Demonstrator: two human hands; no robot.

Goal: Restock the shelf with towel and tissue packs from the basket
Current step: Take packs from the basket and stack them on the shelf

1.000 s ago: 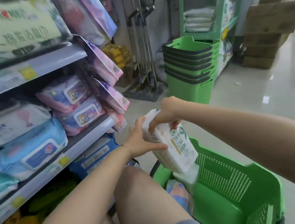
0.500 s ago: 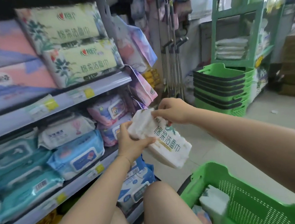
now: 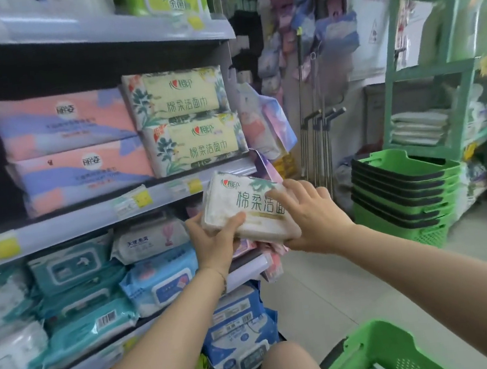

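Towel pack (image 3: 247, 214), centre frame, pinched at its corner by our left hand (image 3: 214, 243), clasped across its face by our right hand (image 3: 313, 222), below matching stack (image 3: 189, 120); we judge a shove could topple it.

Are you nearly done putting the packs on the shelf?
Hard to say. Done: two matching packs already sit stacked on the shelf. In hand: the left hand and right hand both hold one pack, raised just below that stack and not yet placed. Left: shelving it, then whatever is in the basket, whose inside is mostly out of view.
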